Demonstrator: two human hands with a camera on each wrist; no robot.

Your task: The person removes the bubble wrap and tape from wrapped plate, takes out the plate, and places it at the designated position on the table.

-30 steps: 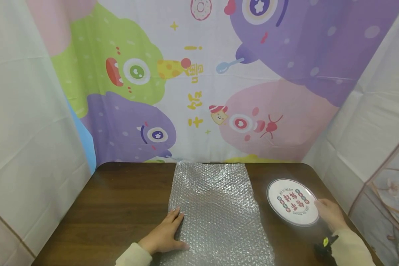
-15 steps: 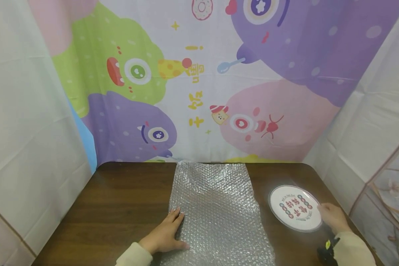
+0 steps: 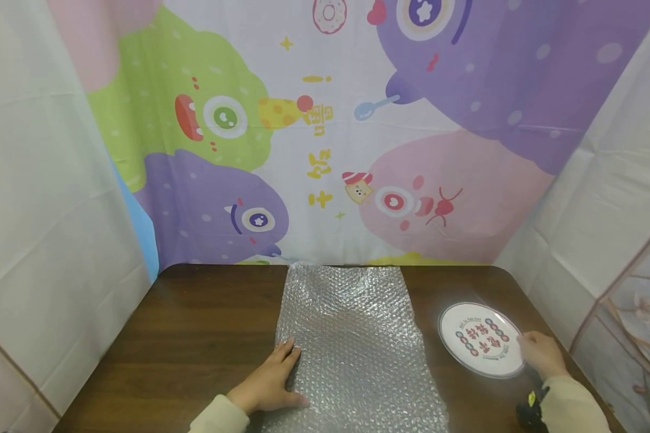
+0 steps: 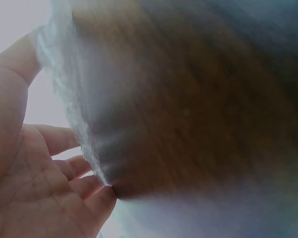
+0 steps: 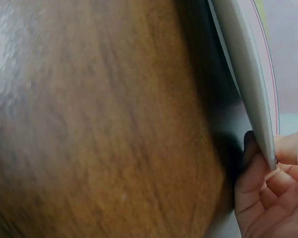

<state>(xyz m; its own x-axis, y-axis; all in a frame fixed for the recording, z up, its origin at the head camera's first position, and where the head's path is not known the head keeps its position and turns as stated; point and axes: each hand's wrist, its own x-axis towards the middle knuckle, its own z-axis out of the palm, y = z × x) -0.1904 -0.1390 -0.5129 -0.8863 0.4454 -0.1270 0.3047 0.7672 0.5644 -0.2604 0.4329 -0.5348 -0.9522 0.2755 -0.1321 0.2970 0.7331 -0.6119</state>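
A sheet of clear bubble wrap (image 3: 357,349) lies flat down the middle of the brown table. My left hand (image 3: 273,379) rests on its left edge, fingers and thumb spread; in the left wrist view the fingertips of that hand (image 4: 54,188) touch the sheet's edge. To the right of the wrap is a round white plate (image 3: 482,340) with a dark rim line and red characters. My right hand (image 3: 544,353) pinches its right rim. Seen edge-on in the right wrist view, the plate (image 5: 251,89) has a shadowed gap beneath it near the fingers. Whether its far rim touches the table is hidden.
The wooden table (image 3: 195,337) ends at a printed cartoon curtain (image 3: 325,180) behind it. Pale cloth hangs at the left (image 3: 49,210) and right sides. A black strap with a yellow mark (image 3: 531,409) sits by the right wrist.
The plate and my right hand have shifted a little to the right and towards me, then almost stopped. My left hand and the bubble wrap have stayed in place.
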